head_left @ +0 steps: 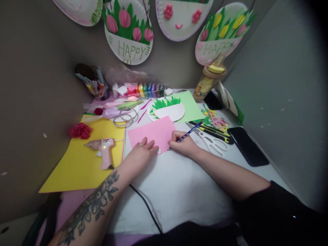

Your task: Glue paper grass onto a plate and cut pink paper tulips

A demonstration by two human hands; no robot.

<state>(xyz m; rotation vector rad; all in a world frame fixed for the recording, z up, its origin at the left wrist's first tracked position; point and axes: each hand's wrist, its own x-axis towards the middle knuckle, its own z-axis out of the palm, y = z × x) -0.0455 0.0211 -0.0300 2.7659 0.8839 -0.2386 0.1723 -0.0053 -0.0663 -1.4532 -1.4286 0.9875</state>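
A sheet of pink paper [153, 131] lies on the white table in front of me, its lower edge cut unevenly. My left hand [143, 152] rests flat on the lower left of the sheet, fingers spread. In my right hand [183, 143] is a dark blue pencil [189, 131], gripped in a writing hold. Its tip meets the paper's lower right edge. Just behind the sheet is a white paper plate [167, 112] with green paper grass, partly covering a sheet of light green paper [191, 107].
Left are yellow paper [74, 164], a pink glue gun [104, 148] and red yarn [80, 130]. Right are white scissors [212, 141], cutters [214, 132], paper scraps [216, 119] and a phone [248, 146]. A cup [208, 82] stands behind. A black cable [146, 205] crosses the front.
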